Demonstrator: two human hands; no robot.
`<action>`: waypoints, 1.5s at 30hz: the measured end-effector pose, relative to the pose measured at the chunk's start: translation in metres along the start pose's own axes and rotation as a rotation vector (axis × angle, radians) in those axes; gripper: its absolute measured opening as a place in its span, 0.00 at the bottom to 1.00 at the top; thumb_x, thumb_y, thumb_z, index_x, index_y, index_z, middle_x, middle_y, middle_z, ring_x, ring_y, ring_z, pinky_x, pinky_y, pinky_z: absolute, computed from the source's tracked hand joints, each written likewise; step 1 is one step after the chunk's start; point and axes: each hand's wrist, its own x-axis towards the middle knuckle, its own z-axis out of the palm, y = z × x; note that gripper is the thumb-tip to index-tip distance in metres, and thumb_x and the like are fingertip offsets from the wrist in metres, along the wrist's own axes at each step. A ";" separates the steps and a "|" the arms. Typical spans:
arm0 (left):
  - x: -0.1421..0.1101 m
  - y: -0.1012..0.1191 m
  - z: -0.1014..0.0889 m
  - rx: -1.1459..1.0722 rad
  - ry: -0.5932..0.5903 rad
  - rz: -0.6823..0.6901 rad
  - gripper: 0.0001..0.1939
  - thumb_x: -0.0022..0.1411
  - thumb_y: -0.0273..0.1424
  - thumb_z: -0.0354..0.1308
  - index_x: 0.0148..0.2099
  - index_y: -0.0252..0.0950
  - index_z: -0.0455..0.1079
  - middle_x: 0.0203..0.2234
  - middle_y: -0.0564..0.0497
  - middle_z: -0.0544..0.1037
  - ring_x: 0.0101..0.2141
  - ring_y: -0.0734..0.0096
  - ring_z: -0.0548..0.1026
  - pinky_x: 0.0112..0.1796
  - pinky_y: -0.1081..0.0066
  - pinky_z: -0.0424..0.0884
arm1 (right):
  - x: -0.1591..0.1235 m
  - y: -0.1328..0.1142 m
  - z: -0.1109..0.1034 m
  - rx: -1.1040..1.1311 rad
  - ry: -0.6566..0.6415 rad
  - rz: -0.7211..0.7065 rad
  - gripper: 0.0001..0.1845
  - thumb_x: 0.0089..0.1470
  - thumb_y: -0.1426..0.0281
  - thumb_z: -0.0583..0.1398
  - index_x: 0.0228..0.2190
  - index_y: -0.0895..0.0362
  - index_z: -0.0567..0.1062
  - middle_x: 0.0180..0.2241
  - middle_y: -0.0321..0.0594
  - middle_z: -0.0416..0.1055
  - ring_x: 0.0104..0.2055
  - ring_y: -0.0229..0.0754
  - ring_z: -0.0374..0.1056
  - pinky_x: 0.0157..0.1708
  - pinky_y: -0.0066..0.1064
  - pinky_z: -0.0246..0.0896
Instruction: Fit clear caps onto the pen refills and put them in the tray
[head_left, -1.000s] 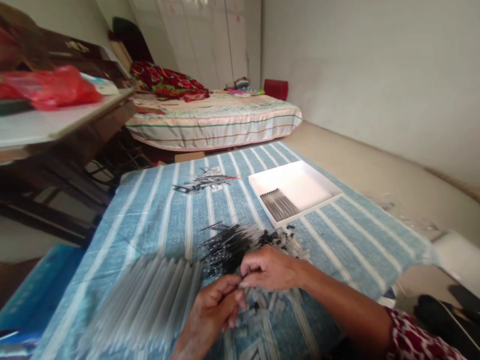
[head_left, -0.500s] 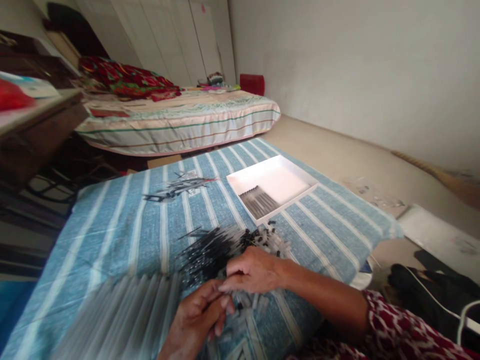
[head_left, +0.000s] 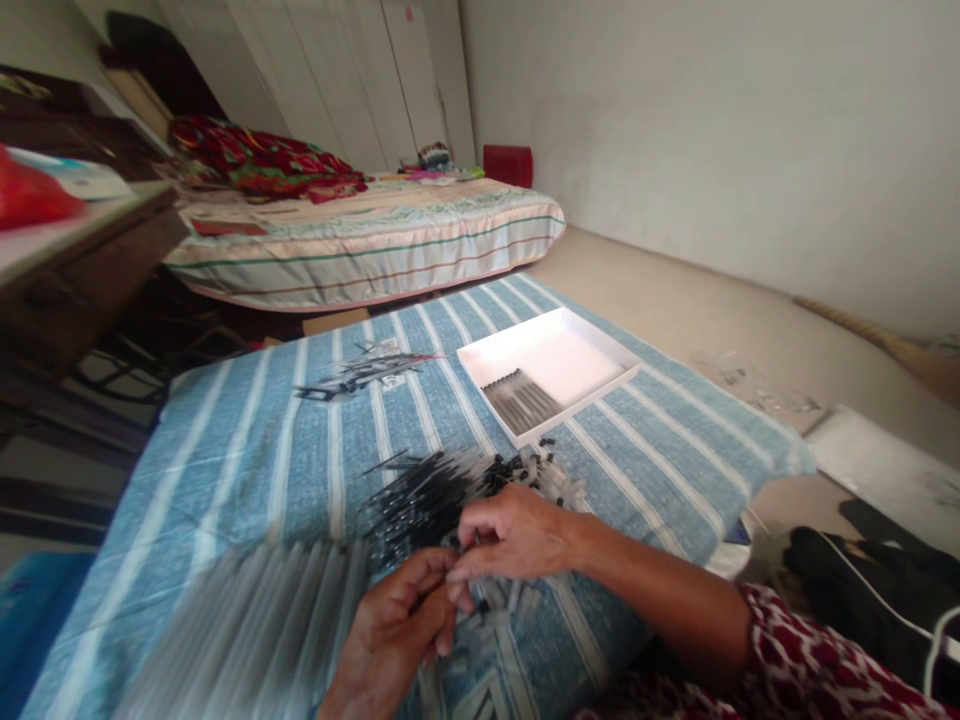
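L hand (head_left: pixel 401 610) & R hand (head_left: pixel 517 535), fingertips pinched tog. nr table's (head_left: pixel 247 440) near edge, beside dark rods (head_left: pixel 427 495), held pc unclear: best kept steady, light grip.

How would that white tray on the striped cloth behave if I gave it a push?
The white tray would probably slide rather than tip, since it lies flat with low walls. It looks light for its size, as the walls seem thin. The grey tubes fill only one corner, so they might shift into the bare part.
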 end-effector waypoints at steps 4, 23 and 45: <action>0.002 -0.001 -0.002 0.063 -0.045 0.034 0.11 0.51 0.37 0.59 0.35 0.35 0.71 0.21 0.54 0.75 0.16 0.79 0.64 0.16 0.79 0.56 | -0.002 0.000 -0.002 -0.050 -0.012 0.031 0.22 0.53 0.57 0.55 0.17 0.60 0.71 0.15 0.31 0.59 0.19 0.30 0.55 0.20 0.22 0.44; 0.015 0.018 0.015 0.254 -0.041 0.242 0.06 0.55 0.28 0.54 0.29 0.33 0.70 0.19 0.57 0.64 0.22 0.77 0.62 0.24 0.77 0.58 | -0.018 0.010 -0.011 0.198 0.090 0.159 0.20 0.52 0.62 0.56 0.15 0.58 0.62 0.14 0.27 0.51 0.18 0.29 0.49 0.18 0.22 0.42; 0.022 -0.001 0.009 0.520 0.253 0.538 0.06 0.52 0.22 0.55 0.25 0.35 0.62 0.25 0.53 0.68 0.28 0.73 0.66 0.30 0.73 0.61 | 0.002 0.003 -0.004 0.129 0.102 0.297 0.19 0.53 0.64 0.54 0.14 0.57 0.62 0.11 0.30 0.60 0.16 0.31 0.54 0.17 0.23 0.46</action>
